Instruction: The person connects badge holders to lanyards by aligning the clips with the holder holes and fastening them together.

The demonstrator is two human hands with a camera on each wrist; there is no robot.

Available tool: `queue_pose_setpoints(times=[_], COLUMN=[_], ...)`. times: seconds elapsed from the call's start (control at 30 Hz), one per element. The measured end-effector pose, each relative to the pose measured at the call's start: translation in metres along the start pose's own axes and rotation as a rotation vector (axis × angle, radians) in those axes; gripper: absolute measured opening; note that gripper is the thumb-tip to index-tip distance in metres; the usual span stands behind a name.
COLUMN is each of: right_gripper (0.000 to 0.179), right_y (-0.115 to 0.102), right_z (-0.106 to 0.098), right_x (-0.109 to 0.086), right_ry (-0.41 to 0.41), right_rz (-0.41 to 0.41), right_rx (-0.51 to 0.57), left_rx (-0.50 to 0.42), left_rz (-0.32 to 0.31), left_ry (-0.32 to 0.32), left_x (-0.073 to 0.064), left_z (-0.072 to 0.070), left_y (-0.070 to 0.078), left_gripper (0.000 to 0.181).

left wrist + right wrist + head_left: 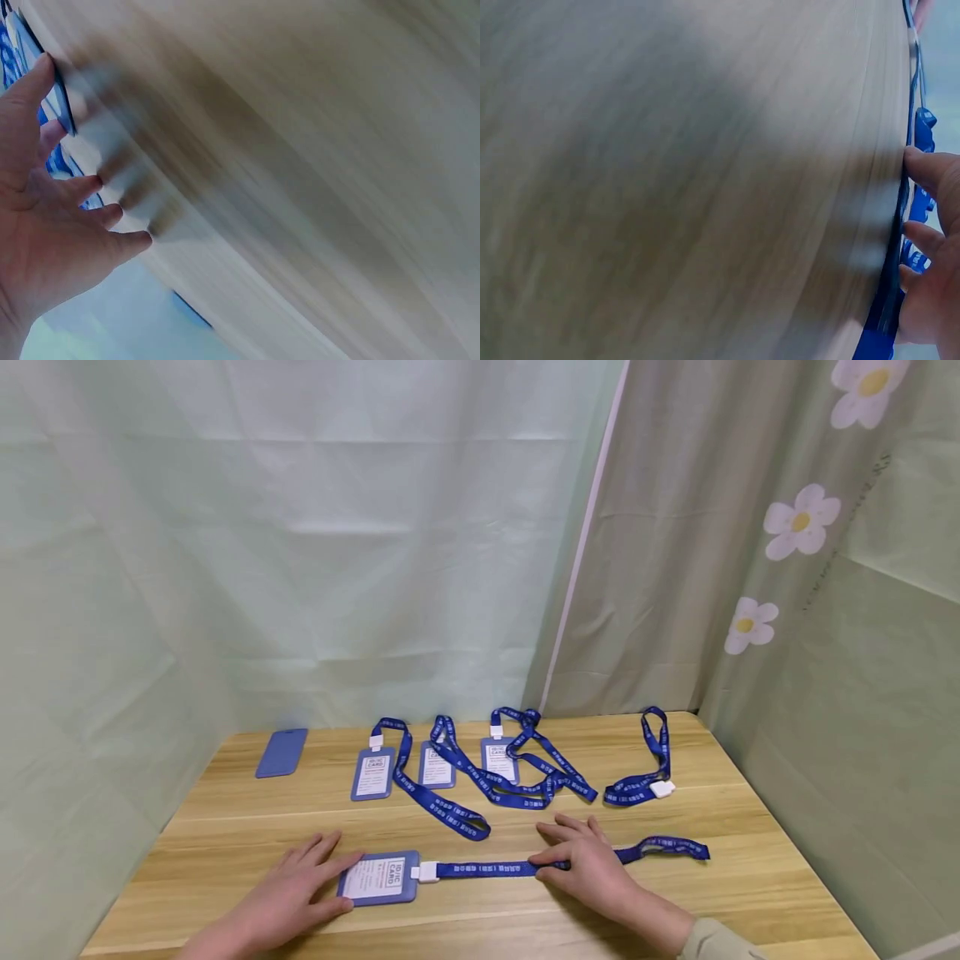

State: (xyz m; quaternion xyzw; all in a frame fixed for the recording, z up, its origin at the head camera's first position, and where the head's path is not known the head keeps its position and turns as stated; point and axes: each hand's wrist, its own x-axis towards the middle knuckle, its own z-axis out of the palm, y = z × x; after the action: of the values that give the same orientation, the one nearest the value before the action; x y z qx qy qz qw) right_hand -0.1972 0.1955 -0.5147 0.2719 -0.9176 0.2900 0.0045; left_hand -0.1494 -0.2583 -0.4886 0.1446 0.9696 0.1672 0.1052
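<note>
A blue badge holder (381, 878) with a printed white card lies sideways at the front of the table. My left hand (288, 893) is at its left end, forefinger along the upper edge and thumb by the lower corner; its other fingers spread over the wood. From the holder's white clip (427, 872) a blue printed lanyard (483, 869) runs straight rightward. My right hand (588, 867) pinches this strap between thumb and forefinger partway along. The strap passes under that hand and ends in a wavy loop (678, 844) on the right.
Behind lie badge holders with lanyards: one at left (372, 774), a middle holder (437, 767) and a right holder (499, 760). A loose lanyard (633, 788) lies back right, a bare blue holder (282, 752) back left. Curtains (360, 543) hang around the wooden table (225, 827).
</note>
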Motion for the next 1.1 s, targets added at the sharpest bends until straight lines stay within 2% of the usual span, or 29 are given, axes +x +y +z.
queue_pose_setpoints(times=[0.17,0.33,0.77,0.87,1.0,1.1], right_gripper=[0.021,0.020,0.024,0.025,0.027,0.028], right_y=[0.001,0.003,0.005,0.006,0.006,0.003], right_z=[-0.002,-0.001,-0.002,-0.002,-0.001,0.000], right_x=[0.000,0.000,-0.007,-0.009,-0.012,-0.013], right_ry=[-0.001,-0.013,-0.015,-0.004,0.008,0.001], right_rz=[0.004,0.012,-0.027,-0.049,-0.072,-0.073], right_rx=[-0.032,-0.046,-0.066,-0.076,-0.092,-0.098], left_rx=[0.033,0.063,0.194,0.188,0.177,0.182], left_rz=[-0.031,-0.062,-0.141,-0.188,-0.271,-0.302], left_ry=[0.036,0.073,0.206,0.173,0.095,0.076], left_x=[-0.010,-0.018,-0.038,-0.040,-0.042,-0.043], left_z=[-0.009,-0.015,-0.021,-0.024,-0.029,-0.031], left_y=[-0.026,-0.046,-0.078,-0.084,-0.091,-0.093], left_gripper=[0.072,0.072,0.074,0.078,0.087,0.089])
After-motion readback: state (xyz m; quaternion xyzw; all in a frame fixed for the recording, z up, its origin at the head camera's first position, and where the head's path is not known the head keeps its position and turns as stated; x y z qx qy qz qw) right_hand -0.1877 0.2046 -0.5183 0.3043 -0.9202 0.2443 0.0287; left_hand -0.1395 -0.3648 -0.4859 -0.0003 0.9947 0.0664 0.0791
